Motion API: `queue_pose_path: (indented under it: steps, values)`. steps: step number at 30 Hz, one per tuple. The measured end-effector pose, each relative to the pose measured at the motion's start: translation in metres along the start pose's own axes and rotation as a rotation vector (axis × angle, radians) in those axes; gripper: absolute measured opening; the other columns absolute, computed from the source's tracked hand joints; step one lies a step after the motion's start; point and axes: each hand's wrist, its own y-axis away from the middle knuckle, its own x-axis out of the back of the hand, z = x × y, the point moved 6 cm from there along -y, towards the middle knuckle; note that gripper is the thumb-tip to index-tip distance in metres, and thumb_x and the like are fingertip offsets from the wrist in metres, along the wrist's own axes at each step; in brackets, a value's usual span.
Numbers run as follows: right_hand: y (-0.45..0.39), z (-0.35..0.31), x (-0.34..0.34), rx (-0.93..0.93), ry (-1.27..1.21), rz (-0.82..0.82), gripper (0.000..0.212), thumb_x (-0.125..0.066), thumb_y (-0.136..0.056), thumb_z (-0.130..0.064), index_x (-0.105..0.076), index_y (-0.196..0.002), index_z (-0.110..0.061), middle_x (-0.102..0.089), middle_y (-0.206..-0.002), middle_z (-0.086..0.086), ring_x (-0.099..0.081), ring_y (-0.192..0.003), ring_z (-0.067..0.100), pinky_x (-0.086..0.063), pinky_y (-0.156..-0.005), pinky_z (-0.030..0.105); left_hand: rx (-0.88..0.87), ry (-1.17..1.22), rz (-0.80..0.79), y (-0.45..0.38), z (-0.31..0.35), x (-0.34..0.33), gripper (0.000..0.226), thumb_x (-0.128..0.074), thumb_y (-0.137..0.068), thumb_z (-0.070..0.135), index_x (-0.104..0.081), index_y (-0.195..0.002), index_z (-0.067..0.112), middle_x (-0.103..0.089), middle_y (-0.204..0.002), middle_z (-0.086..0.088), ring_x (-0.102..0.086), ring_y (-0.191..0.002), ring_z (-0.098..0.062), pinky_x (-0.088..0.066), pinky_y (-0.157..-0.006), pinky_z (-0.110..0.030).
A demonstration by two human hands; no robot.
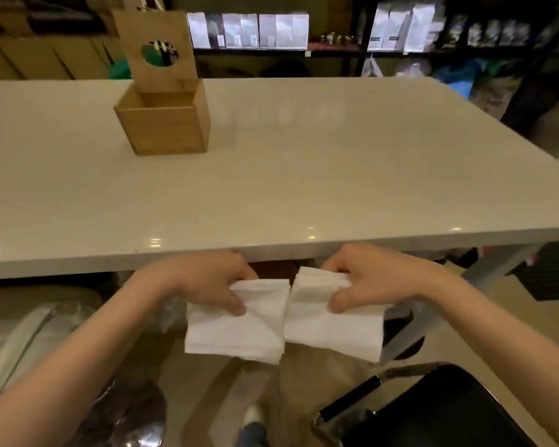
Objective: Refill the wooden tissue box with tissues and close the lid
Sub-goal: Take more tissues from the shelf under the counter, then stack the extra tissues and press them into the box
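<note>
Soft white tissues (281, 321), two folded stacks, being gripped by left hand (207, 282) and right hand (365, 279) below glossy table (304, 175); square wooden box (163, 124) standing well beyond, lid (157, 50) upright.

No readable text showing anywhere

White bags (249, 30) on the far shelf (333, 53) are carrying small dark labels, too blurred to read; more bags (404, 27) to the right are showing dark strips, equally illegible; the wooden box (165, 124), its lid (157, 50) and the tissues (239, 330) are bearing no print that can be made out.
</note>
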Motion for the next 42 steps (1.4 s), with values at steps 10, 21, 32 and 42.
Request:
queue_pose_path:
  steps: [10,21,32,42]
  values:
    - [-0.04,-0.036,0.1,0.038,-0.088,0.073,0.034,-0.061,-0.064,-0.033,-0.069,-0.089,-0.011,-0.072,-0.091,0.011,-0.069,-0.078,0.023,-0.051,-0.059,0.03,0.124,0.248,0.076,0.029,-0.052,0.111,0.008,-0.059,-0.085,0.024,-0.057,-0.085,0.032,-0.062,-0.089,0.013,-0.062,-0.079,-0.001,-0.05,-0.062,-0.011]
    - [-0.128,-0.031,0.132,-0.016,0.041,0.123,0.011,-0.064,-0.064,-0.03,-0.06,-0.065,-0.019,-0.055,-0.062,-0.008,-0.05,-0.056,0.008,-0.04,-0.056,0.028,0.179,0.261,0.06,-0.036,-0.117,0.158,0.018,-0.067,-0.08,0.026,-0.062,-0.097,0.027,-0.066,-0.109,0.001,-0.063,-0.103,-0.02,-0.05,-0.096,-0.034]
    - [-0.153,-0.018,0.134,-0.046,-0.016,0.271,0.055,-0.065,-0.079,-0.021,-0.044,-0.128,-0.03,-0.05,-0.11,-0.014,-0.048,-0.106,0.008,-0.038,-0.088,0.021,0.003,0.015,0.26,-0.05,-0.112,0.173,0.056,-0.068,-0.079,0.026,-0.041,-0.129,0.032,-0.051,-0.128,0.007,-0.049,-0.112,-0.011,-0.041,-0.096,-0.024]
    - [-0.123,0.008,0.122,0.039,0.099,0.498,0.053,-0.039,-0.092,-0.046,-0.017,-0.14,-0.041,-0.016,-0.134,-0.028,-0.009,-0.126,-0.015,0.004,-0.099,-0.004,-0.287,-0.123,0.39,-0.072,-0.045,0.163,0.059,-0.036,-0.095,0.037,-0.009,-0.146,0.023,-0.006,-0.157,0.007,-0.002,-0.142,-0.004,-0.001,-0.102,-0.009]
